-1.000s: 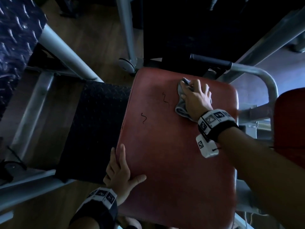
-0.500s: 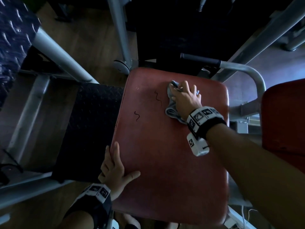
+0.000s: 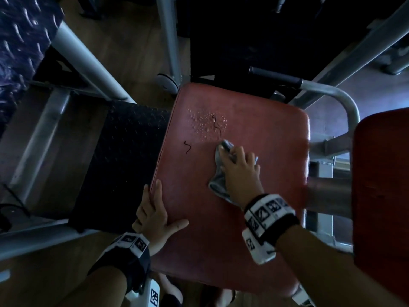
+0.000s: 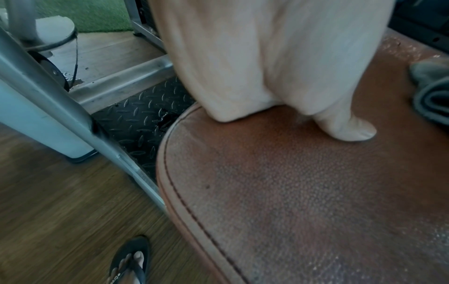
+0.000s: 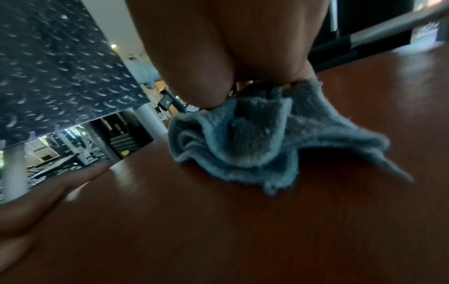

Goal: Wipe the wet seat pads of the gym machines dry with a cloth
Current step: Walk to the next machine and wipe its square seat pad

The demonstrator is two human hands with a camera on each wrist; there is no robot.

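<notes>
The right hand [image 3: 240,171] is lying palm down at the centre of the head view, forearm entering from the lower right. Its fingers are spread and pressing flat on a bunched grey-blue cloth [image 3: 218,180], which is showing along the hand's left edge and beyond the fingertips. In the right wrist view the cloth [image 5: 257,138] is crumpled under the palm, touching the seat surface.

The left hand [image 3: 155,212] is resting at lower centre of the head view, on the left edge of the red seat pad [image 3: 254,129]. Its fingers are lying straight along the edge and the thumb is spread onto the top surface. The left wrist view is showing that thumb flat on the textured pad [image 4: 291,192]. The hand is gripping nothing.

A patch of water droplets [image 3: 207,125] is sitting on the pad just above and left of the cloth, near the pad's upper left corner, apart from the cloth. The left hand is lying well apart from the cloth, below and to its left.
</notes>
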